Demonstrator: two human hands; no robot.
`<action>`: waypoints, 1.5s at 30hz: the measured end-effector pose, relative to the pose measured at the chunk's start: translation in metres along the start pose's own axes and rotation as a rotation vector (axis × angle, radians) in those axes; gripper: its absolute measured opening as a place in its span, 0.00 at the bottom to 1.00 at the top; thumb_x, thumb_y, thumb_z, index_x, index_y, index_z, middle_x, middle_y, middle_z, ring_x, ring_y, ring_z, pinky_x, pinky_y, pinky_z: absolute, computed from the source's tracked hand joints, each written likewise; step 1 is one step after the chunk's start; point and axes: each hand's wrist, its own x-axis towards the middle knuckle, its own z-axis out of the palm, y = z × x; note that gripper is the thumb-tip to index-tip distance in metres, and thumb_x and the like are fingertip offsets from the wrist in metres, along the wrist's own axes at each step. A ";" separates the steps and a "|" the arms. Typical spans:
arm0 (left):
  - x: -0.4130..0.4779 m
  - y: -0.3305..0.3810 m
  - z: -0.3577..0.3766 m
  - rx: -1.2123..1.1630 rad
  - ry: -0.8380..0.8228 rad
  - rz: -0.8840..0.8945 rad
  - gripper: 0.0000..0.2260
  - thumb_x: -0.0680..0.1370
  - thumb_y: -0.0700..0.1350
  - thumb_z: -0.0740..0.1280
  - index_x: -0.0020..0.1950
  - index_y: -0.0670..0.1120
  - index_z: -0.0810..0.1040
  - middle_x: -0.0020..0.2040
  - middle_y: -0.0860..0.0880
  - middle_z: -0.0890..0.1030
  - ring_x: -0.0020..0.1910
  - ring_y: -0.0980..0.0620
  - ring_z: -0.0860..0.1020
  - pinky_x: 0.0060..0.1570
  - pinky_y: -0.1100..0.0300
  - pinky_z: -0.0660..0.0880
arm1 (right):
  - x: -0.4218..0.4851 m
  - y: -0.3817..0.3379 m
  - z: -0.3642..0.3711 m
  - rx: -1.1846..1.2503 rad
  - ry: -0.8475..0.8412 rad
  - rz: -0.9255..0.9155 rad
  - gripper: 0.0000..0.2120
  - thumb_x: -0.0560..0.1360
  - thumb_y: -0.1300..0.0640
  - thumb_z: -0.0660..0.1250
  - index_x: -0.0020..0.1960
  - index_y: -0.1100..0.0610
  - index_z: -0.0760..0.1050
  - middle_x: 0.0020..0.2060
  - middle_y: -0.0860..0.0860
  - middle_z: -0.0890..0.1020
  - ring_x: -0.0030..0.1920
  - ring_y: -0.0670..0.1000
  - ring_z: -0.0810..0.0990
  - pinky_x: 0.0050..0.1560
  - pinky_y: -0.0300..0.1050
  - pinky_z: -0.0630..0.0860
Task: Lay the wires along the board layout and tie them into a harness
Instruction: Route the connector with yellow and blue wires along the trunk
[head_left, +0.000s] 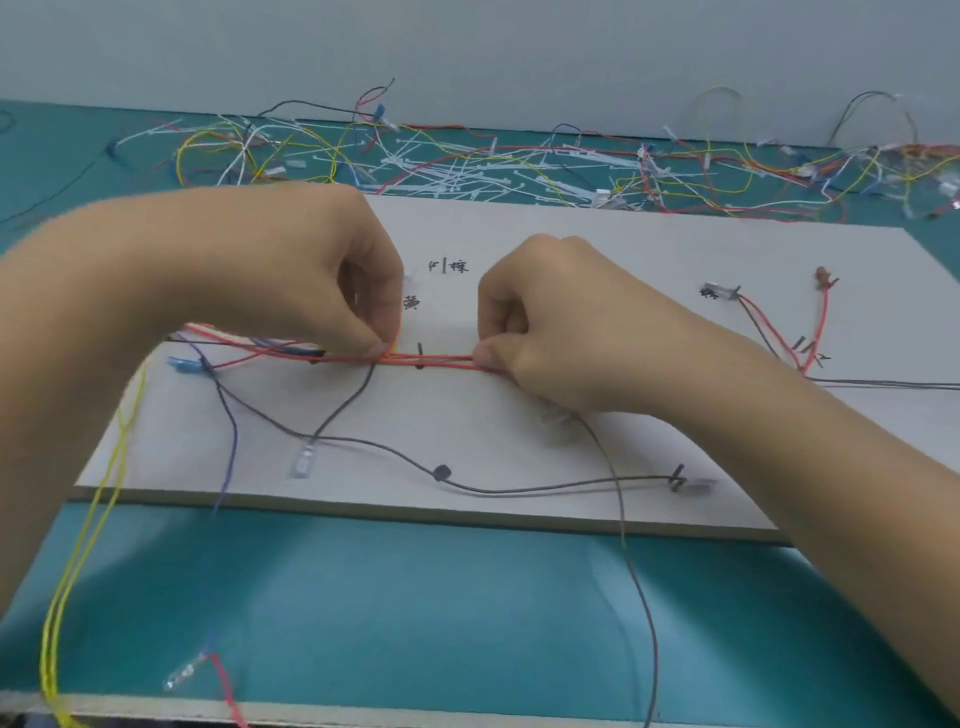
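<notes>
Red wires (431, 360) — taut, pinched between both hands

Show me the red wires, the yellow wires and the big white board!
Thin red wires (447, 359): head view, on the taut straight stretch mid-board.
Long yellow wires (122, 431): head view, on the part by the board's left edge.
Flat white board (493, 436): head view, on a bare patch near its middle.

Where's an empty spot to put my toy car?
Bare room: the teal mat in front of the white board, between the blue wire and grey wire. Also the board's far strip behind the right hand. Crowded: the heap of loose wires and cable ties at the wall.
</notes>
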 end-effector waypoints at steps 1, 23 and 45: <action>0.003 0.005 0.000 -0.004 0.010 0.024 0.08 0.66 0.57 0.77 0.43 0.66 0.84 0.37 0.64 0.83 0.29 0.65 0.78 0.32 0.63 0.70 | 0.000 0.002 0.000 0.042 0.001 0.011 0.07 0.74 0.54 0.75 0.39 0.53 0.80 0.31 0.46 0.79 0.30 0.42 0.78 0.30 0.39 0.75; 0.036 0.020 0.045 -0.298 0.116 0.203 0.04 0.71 0.47 0.80 0.39 0.54 0.87 0.33 0.55 0.84 0.30 0.54 0.78 0.32 0.58 0.74 | -0.021 0.035 -0.032 0.374 -0.227 0.207 0.05 0.71 0.67 0.72 0.40 0.58 0.83 0.28 0.53 0.82 0.24 0.50 0.75 0.26 0.42 0.71; 0.029 0.027 0.045 -0.276 0.162 0.099 0.04 0.70 0.52 0.80 0.37 0.58 0.86 0.33 0.61 0.82 0.33 0.57 0.78 0.38 0.54 0.78 | 0.004 0.048 -0.049 0.222 -0.075 0.341 0.04 0.72 0.66 0.75 0.41 0.58 0.84 0.30 0.53 0.85 0.26 0.48 0.81 0.34 0.41 0.79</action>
